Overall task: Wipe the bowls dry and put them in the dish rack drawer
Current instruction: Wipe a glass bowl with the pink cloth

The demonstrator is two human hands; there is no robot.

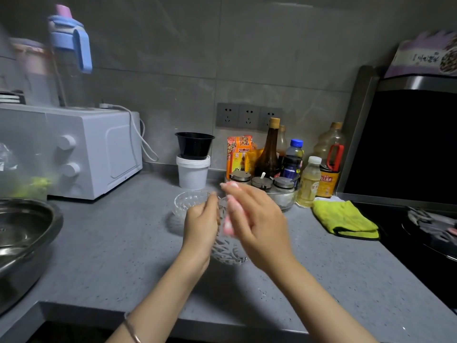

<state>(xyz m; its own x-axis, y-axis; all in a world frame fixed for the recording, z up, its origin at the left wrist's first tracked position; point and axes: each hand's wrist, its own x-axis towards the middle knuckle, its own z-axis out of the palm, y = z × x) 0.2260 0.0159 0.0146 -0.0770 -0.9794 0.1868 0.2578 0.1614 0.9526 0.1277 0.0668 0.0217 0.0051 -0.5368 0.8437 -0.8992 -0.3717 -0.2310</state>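
A clear cut-glass bowl (228,252) is tilted on its side just above the grey counter (123,256), and my left hand (200,225) grips its rim. My right hand (258,225) holds a pink cloth (228,222) against the bowl's inside; this hand is motion-blurred. A second clear glass bowl (189,201) stands upright on the counter just behind my left hand. The dish rack drawer is not in view.
A steel basin (22,238) sits at the left edge and a white microwave (94,152) behind it. Condiment bottles and jars (279,167) crowd the back. A yellow-green cloth (345,219) lies right, beside the black stove (430,233). A black bowl sits on a white tub (193,172).
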